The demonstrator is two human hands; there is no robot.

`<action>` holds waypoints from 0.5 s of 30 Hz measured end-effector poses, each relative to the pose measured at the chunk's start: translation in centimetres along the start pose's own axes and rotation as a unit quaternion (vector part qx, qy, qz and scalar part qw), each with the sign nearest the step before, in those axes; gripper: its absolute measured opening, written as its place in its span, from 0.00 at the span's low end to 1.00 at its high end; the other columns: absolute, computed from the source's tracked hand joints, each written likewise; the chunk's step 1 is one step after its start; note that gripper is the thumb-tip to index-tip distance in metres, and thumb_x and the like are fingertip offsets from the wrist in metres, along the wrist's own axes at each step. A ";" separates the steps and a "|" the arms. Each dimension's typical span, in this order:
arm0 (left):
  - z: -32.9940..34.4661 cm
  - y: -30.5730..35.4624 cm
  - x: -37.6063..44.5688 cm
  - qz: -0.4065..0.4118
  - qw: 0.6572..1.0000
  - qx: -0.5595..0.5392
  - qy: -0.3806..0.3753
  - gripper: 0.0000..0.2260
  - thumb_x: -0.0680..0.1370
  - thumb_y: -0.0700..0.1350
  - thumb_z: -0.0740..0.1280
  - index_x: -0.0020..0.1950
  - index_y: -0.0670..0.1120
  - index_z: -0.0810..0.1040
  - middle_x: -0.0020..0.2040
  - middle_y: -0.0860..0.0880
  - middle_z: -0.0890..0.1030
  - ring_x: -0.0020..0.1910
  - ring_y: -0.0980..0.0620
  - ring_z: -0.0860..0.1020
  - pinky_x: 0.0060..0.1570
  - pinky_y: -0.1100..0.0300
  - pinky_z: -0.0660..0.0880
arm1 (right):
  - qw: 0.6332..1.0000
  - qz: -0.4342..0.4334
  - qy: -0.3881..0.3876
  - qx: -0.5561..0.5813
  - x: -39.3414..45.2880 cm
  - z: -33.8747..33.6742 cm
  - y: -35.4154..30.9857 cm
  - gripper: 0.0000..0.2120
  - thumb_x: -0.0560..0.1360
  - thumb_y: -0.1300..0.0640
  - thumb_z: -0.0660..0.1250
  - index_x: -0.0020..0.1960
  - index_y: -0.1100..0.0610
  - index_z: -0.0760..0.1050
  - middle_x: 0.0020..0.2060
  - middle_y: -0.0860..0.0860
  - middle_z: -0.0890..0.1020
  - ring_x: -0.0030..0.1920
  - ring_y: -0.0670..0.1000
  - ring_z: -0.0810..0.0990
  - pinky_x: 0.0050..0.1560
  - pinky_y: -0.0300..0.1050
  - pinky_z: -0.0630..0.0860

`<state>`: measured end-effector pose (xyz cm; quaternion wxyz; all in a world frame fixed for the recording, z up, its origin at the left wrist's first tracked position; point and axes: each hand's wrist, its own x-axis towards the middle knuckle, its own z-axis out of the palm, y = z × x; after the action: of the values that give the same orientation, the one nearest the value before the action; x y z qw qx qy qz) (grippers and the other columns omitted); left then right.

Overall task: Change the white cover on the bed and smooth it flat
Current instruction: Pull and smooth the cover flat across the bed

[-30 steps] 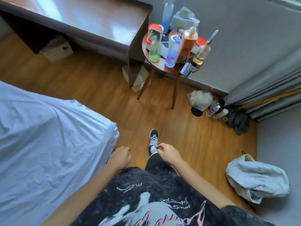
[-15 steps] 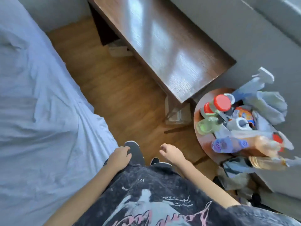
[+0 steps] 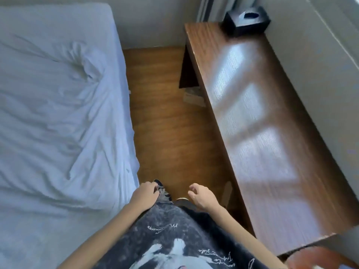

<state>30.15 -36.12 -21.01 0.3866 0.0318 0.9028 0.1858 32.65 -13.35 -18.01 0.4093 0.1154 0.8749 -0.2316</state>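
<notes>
The bed (image 3: 58,117) fills the left side, dressed in a white cover (image 3: 48,90) that is creased, with a bunched fold near the far corner. I stand in the aisle at the bed's right edge. My left hand (image 3: 144,195) hangs right beside the cover's hanging side, fingers loosely curled, holding nothing. My right hand (image 3: 202,196) hangs a little to the right over the floor, fingers loosely curled and empty.
A long dark wooden desk (image 3: 262,133) runs along the right wall, with a black tissue box (image 3: 246,20) at its far end. A narrow strip of wooden floor (image 3: 167,123) lies between bed and desk. A cardboard box (image 3: 194,97) sits under the desk.
My view has swung left from the round side table with bottles to the aisle between bed and desk. Both hands stay low in front of me, empty.
</notes>
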 end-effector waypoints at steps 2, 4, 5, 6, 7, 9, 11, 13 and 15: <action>-4.5 -0.3 2.7 -0.007 1.000 -0.012 0.013 0.17 0.82 0.49 0.59 0.70 0.46 0.71 0.64 0.46 0.75 0.61 0.47 0.75 0.58 0.54 0.72 | 1.000 -0.021 0.001 -0.013 3.4 -3.5 -3.7 0.18 0.81 0.49 0.58 0.68 0.54 0.71 0.64 0.52 0.77 0.63 0.53 0.75 0.61 0.44 0.70; -8.4 -0.9 5.4 -0.023 0.999 -0.028 0.028 0.18 0.82 0.49 0.58 0.70 0.46 0.71 0.65 0.46 0.75 0.59 0.47 0.76 0.58 0.54 0.73 | 0.999 -0.040 -0.001 -0.024 6.6 -6.8 -7.2 0.17 0.80 0.50 0.58 0.67 0.54 0.72 0.63 0.52 0.78 0.61 0.53 0.76 0.58 0.43 0.70; -10.2 -1.3 6.8 -0.032 0.998 -0.036 0.032 0.18 0.82 0.49 0.58 0.71 0.46 0.70 0.66 0.46 0.75 0.61 0.47 0.76 0.59 0.54 0.72 | 0.998 -0.047 -0.004 -0.030 8.3 -8.3 -8.8 0.17 0.80 0.50 0.58 0.67 0.54 0.72 0.62 0.51 0.78 0.61 0.53 0.76 0.57 0.43 0.70; -11.8 -1.7 8.4 -0.040 0.998 -0.044 0.034 0.18 0.82 0.49 0.57 0.71 0.46 0.70 0.67 0.46 0.74 0.63 0.47 0.74 0.60 0.54 0.71 | 0.998 -0.056 -0.010 -0.039 10.2 -9.9 -10.4 0.17 0.80 0.50 0.58 0.67 0.54 0.72 0.62 0.51 0.78 0.61 0.53 0.76 0.57 0.43 0.70; -13.5 -2.1 10.0 -0.049 0.997 -0.052 0.036 0.18 0.83 0.49 0.57 0.72 0.46 0.69 0.69 0.46 0.73 0.65 0.47 0.73 0.62 0.54 0.71 | 0.997 -0.064 -0.018 -0.049 12.2 -11.5 -12.0 0.17 0.81 0.50 0.58 0.67 0.54 0.72 0.63 0.51 0.78 0.61 0.53 0.76 0.56 0.42 0.70; -16.8 -2.9 13.2 -0.072 0.994 -0.074 0.039 0.19 0.83 0.49 0.57 0.73 0.46 0.68 0.70 0.46 0.72 0.67 0.47 0.71 0.63 0.53 0.70 | 0.994 -0.076 -0.039 -0.065 16.6 -14.6 -15.2 0.18 0.81 0.50 0.58 0.68 0.54 0.71 0.63 0.51 0.78 0.60 0.52 0.77 0.54 0.42 0.71; -20.1 -3.8 17.1 -0.096 0.990 -0.096 0.047 0.19 0.83 0.49 0.56 0.72 0.46 0.68 0.68 0.45 0.72 0.65 0.45 0.72 0.62 0.51 0.71 | 0.991 -0.092 -0.054 -0.084 21.6 -17.9 -18.4 0.18 0.81 0.50 0.58 0.69 0.54 0.70 0.63 0.51 0.77 0.60 0.52 0.77 0.55 0.42 0.71; -23.5 -4.8 21.3 -0.127 0.983 -0.115 0.060 0.18 0.83 0.49 0.56 0.72 0.46 0.68 0.68 0.45 0.73 0.64 0.45 0.72 0.62 0.51 0.72 | 0.985 -0.114 -0.062 -0.112 26.9 -21.4 -21.7 0.18 0.81 0.49 0.59 0.68 0.54 0.71 0.63 0.52 0.78 0.61 0.53 0.76 0.56 0.43 0.72; -27.0 -5.3 25.0 -0.165 0.973 -0.143 0.073 0.18 0.82 0.48 0.56 0.72 0.47 0.68 0.68 0.46 0.72 0.65 0.45 0.71 0.63 0.52 0.71 | 0.978 -0.139 -0.069 -0.136 32.0 -25.3 -25.3 0.17 0.80 0.49 0.59 0.66 0.53 0.72 0.62 0.52 0.79 0.60 0.54 0.76 0.56 0.45 0.72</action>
<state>-6.07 -44.44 -23.02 0.3457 -0.1863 0.8854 0.2486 -14.45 -22.19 -20.71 0.4445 -0.0804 0.8754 -0.1720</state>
